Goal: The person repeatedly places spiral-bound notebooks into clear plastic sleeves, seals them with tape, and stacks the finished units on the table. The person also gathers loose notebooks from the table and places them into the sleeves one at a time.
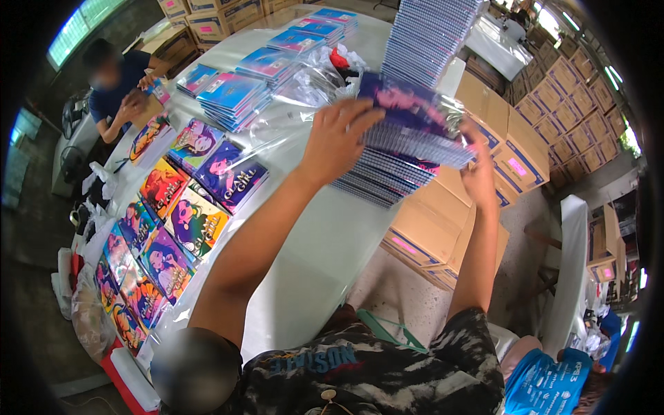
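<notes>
A small batch of spiral-bound notebooks, the top one with a dark purple cover and a pink figure, is between my two hands. My left hand grips its left side, with the fingers bent over the cover's edge. At the right end, my right hand is closed round the bound edges. The batch is tilted over a stack of similar notebooks, whose wire spirals face me at the table's right edge. Behind it rises a tall pile of spiral notebooks. Crumpled clear plastic lies left of the batch.
Colourful illustrated notebooks lie in rows on the left of the white table. Blue-pink stacks stand farther back. Cardboard boxes adjoin the right edge. Across the table, a person handles a booklet. Another person in blue is at lower right.
</notes>
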Tool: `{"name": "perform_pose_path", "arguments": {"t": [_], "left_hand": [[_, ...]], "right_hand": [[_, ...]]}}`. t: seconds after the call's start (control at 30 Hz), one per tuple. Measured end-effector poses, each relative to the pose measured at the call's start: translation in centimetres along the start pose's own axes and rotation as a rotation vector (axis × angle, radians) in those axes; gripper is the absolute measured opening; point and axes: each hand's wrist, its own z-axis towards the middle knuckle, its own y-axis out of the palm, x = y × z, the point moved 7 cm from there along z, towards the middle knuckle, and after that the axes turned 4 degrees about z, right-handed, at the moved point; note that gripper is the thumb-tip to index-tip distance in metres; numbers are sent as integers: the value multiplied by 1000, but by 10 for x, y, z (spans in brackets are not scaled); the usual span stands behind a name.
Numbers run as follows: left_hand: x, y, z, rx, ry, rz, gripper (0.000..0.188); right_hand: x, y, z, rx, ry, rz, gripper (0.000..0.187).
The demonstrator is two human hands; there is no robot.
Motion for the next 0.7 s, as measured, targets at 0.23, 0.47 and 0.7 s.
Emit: {"name": "perform_pose_path", "arguments": {"t": [0.23, 0.47, 0.7], "left_hand": [[-61, -4, -34, -5, -521, -110, 88], [-118, 66, -38, -445, -427, 284, 57], [-148, 43, -31, -192, -163, 469, 13]], "right_hand": [[-18, 18, -15, 102, -24, -132, 48], [-46, 89, -4, 316, -217, -694, 40], [-37, 93, -8, 383, -285, -687, 39]]}}
